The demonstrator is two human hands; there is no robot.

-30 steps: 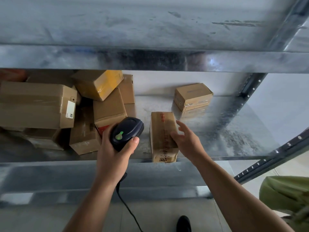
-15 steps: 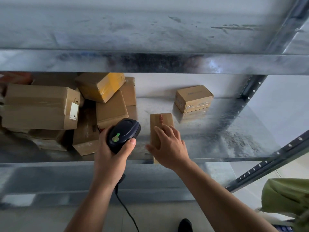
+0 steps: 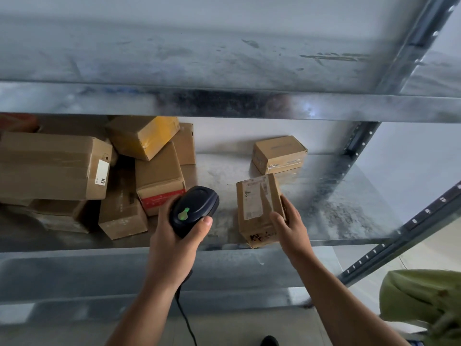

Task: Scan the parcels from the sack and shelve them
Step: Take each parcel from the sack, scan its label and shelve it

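A small brown cardboard parcel [image 3: 257, 208] stands at the front edge of the metal shelf [image 3: 336, 196], its white label facing up. My right hand [image 3: 290, 226] grips its right side, thumb on the top face. My left hand [image 3: 174, 236] holds a black corded barcode scanner [image 3: 193, 209] with a green button, just left of the parcel. The green sack [image 3: 421, 295] shows at the bottom right.
Several cardboard boxes [image 3: 55, 166] are piled on the shelf's left half, and one small box [image 3: 279, 153] sits at the back. An upper shelf [image 3: 224, 103] hangs overhead. A dark upright post [image 3: 354, 146] and a diagonal rail [image 3: 399, 236] stand on the right.
My right hand turned the parcel over and shifted it right, so its labelled face now shows. It moved from covering the parcel's top to gripping its right side. The scanner stayed put.
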